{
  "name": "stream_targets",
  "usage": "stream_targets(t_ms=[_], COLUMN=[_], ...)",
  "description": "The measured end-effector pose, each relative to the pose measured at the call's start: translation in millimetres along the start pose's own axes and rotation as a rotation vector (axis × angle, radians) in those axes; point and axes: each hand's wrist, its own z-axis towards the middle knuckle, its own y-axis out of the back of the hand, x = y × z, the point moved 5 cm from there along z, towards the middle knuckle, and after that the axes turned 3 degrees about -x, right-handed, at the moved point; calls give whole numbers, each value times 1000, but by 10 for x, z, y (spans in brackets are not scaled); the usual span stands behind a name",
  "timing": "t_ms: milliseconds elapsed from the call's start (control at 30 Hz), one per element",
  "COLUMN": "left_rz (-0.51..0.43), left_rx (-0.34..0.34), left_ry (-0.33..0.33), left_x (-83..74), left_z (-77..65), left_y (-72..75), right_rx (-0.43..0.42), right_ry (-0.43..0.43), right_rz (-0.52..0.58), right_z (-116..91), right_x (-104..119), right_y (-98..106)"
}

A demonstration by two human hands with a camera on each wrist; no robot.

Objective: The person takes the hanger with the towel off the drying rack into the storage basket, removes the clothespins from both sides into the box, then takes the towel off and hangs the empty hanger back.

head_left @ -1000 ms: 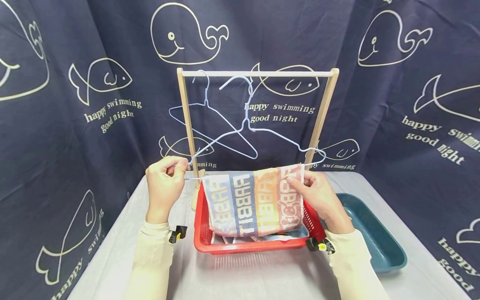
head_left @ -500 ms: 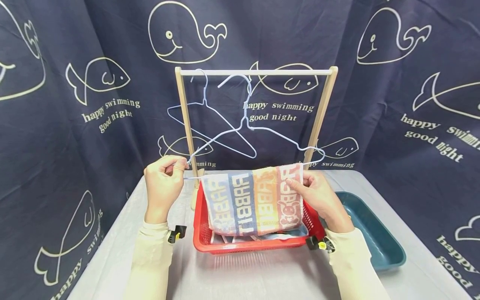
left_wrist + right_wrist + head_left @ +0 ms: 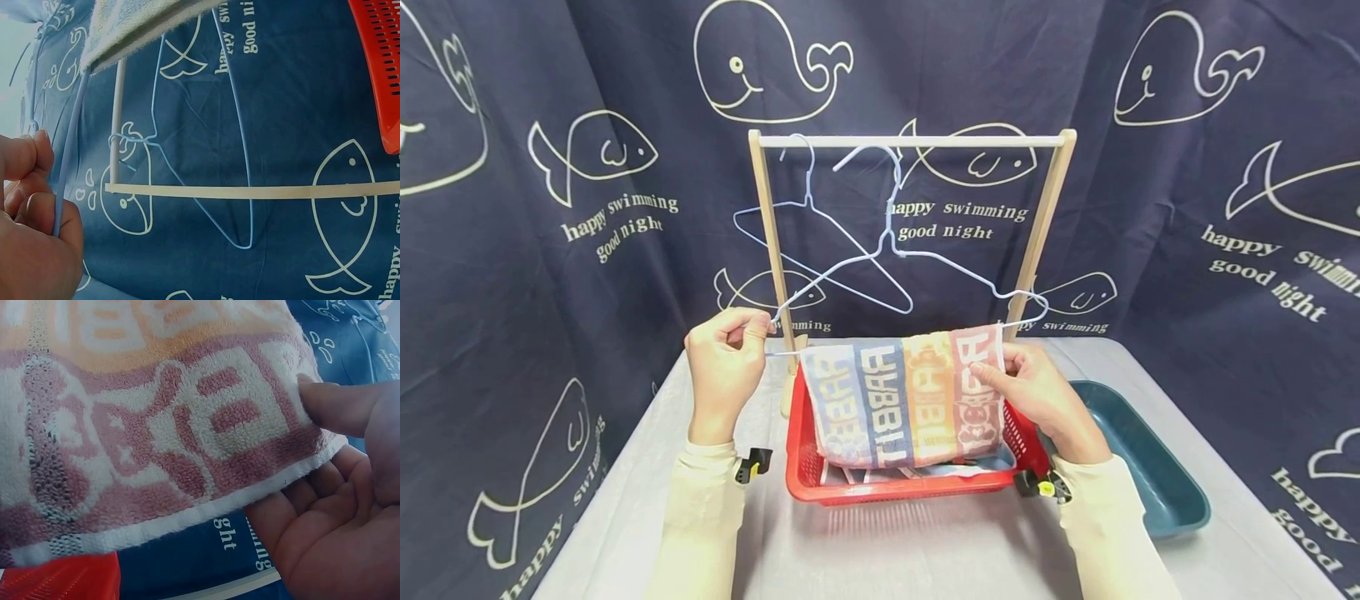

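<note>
A striped towel [image 3: 917, 400] with letters on it hangs folded over the bottom bar of a light blue wire hanger [image 3: 943, 257]. The left hand [image 3: 727, 367] grips the hanger's left end, its fingers curled round the wire, as the left wrist view also shows. At the towel's right edge the right hand [image 3: 1041, 396] pinches the cloth between thumb and fingers. In the right wrist view the thumb [image 3: 340, 406] lies on the towel's pink stripe, with the other fingers behind it. The hanger's hook is apart from the hands, in front of the rack's rail.
Behind stands a wooden rack [image 3: 1045, 225] with a white rail [image 3: 970, 142]; a second blue hanger [image 3: 850, 287] hangs at its left. Under the towel sits a red basket [image 3: 917, 492] with cloth inside. A teal tray [image 3: 1172, 492] lies at the right on the pale table [image 3: 880, 558].
The towel's right side shifts slightly on the bar, and more of the hanger's right end shows. Both hands keep their hold. The whole view shifts a little.
</note>
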Motion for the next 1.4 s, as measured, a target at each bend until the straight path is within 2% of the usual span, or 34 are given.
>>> stream_targets(t_ms=[600,833,1133,1400], left_rz=[14,12,3,9], left_rx=[-8,-19,-31,-30], left_ry=[19,1,3,-3], left_x=[-3,11,-8,16], left_z=[23,32,27,19], left_y=[8,-11,11,16], right_rx=[43,62,130,182], right_ry=[18,44,49,75], right_rz=[-96,-182,-176,-223], right_z=[-26,-24,-33,-50], right_x=[38,60,43,38], right_y=[6,20,-13,-37])
